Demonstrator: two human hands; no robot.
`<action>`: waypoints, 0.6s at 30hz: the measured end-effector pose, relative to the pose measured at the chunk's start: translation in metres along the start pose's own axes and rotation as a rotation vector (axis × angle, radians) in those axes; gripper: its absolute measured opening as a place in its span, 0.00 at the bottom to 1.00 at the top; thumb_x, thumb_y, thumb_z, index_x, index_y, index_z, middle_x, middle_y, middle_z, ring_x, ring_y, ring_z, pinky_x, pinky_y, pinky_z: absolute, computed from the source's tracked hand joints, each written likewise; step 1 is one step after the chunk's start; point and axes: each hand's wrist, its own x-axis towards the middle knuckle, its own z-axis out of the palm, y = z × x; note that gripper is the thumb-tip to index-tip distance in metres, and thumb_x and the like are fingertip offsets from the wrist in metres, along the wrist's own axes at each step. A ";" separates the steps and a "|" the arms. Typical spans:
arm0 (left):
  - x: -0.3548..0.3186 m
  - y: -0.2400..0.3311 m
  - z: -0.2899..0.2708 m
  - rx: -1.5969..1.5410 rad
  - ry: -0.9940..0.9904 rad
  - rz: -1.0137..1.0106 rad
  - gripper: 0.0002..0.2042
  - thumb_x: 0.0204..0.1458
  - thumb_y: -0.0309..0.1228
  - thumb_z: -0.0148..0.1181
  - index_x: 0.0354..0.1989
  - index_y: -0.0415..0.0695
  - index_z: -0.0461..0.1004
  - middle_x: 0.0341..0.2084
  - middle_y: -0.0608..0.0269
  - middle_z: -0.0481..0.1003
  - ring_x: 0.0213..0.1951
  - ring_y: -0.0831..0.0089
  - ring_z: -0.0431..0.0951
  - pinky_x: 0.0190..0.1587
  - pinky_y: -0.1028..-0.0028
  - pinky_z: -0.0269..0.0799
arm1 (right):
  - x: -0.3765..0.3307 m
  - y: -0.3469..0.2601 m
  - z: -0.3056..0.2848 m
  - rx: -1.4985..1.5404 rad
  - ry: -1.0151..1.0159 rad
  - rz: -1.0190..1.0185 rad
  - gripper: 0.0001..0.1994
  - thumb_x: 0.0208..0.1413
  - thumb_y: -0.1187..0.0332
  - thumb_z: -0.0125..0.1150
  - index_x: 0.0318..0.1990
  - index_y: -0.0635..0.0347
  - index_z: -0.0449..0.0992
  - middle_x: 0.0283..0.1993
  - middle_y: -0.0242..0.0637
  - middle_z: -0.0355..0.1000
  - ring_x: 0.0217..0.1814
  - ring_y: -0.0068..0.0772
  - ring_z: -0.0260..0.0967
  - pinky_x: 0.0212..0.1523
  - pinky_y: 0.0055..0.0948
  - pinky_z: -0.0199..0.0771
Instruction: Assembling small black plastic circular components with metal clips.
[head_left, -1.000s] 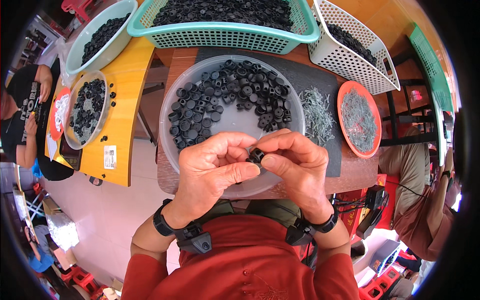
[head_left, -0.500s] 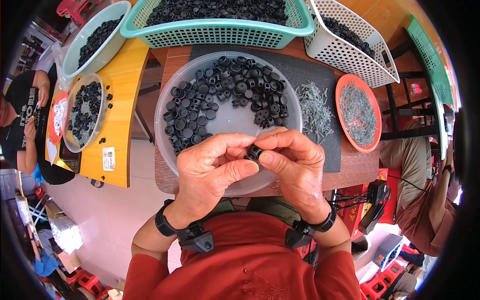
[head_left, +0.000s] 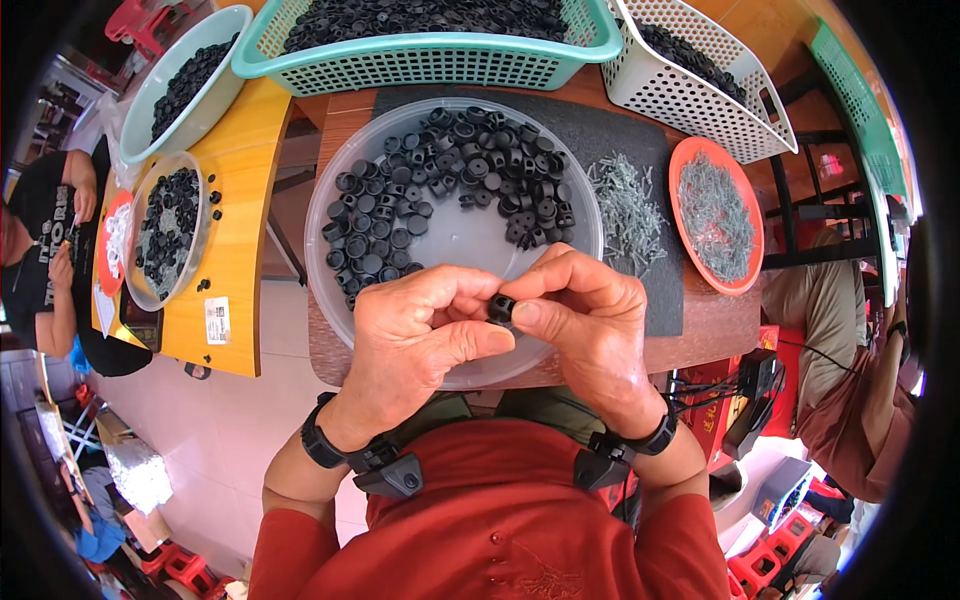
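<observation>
A small black round plastic part [head_left: 501, 309] sits between the fingertips of both hands, above the near side of a translucent round tub [head_left: 455, 236]. My left hand [head_left: 405, 322] has its fingers curled, with the fingertips closed on the part's left side. My right hand [head_left: 592, 325] pinches the same part from the right with thumb and forefinger. Fingers hide much of it, so its full shape does not show. Inside the tub, many loose black plastic parts [head_left: 375, 240] form an arc along the left and far sides.
Small metal pieces [head_left: 628, 215] lie on a dark mat right of the tub, with more in an orange dish [head_left: 675, 190]. Behind stand a green basket [head_left: 420, 68] and a white basket [head_left: 690, 120] of black parts. A co-worker [head_left: 60, 230] sits by the yellow table [head_left: 235, 190] at left.
The black part has turned between my fingertips, and a rounder face of it shows. My right fingers have shifted slightly upward around it. Both hands keep hold.
</observation>
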 end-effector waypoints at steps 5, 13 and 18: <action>0.004 -0.001 -0.003 0.036 -0.070 0.009 0.13 0.41 0.18 0.66 0.38 0.33 0.74 0.28 0.61 0.76 0.27 0.80 0.74 0.30 0.81 0.72 | 0.002 -0.003 -0.002 -0.036 -0.015 0.009 0.09 0.42 0.86 0.61 0.32 0.64 0.78 0.26 0.28 0.66 0.30 0.18 0.60 0.35 0.18 0.62; 0.003 -0.009 0.001 0.154 -0.005 0.042 0.15 0.40 0.31 0.70 0.33 0.38 0.71 0.23 0.63 0.76 0.25 0.79 0.75 0.28 0.80 0.71 | -0.001 -0.007 0.002 -0.120 0.040 0.010 0.09 0.41 0.85 0.61 0.31 0.64 0.78 0.26 0.30 0.67 0.30 0.19 0.63 0.32 0.19 0.63; 0.004 -0.007 0.001 0.224 -0.003 0.062 0.15 0.40 0.31 0.70 0.29 0.40 0.69 0.21 0.63 0.74 0.23 0.76 0.75 0.27 0.78 0.69 | -0.002 -0.009 0.005 -0.124 0.048 0.021 0.08 0.41 0.85 0.61 0.30 0.64 0.78 0.27 0.30 0.67 0.30 0.20 0.64 0.32 0.19 0.64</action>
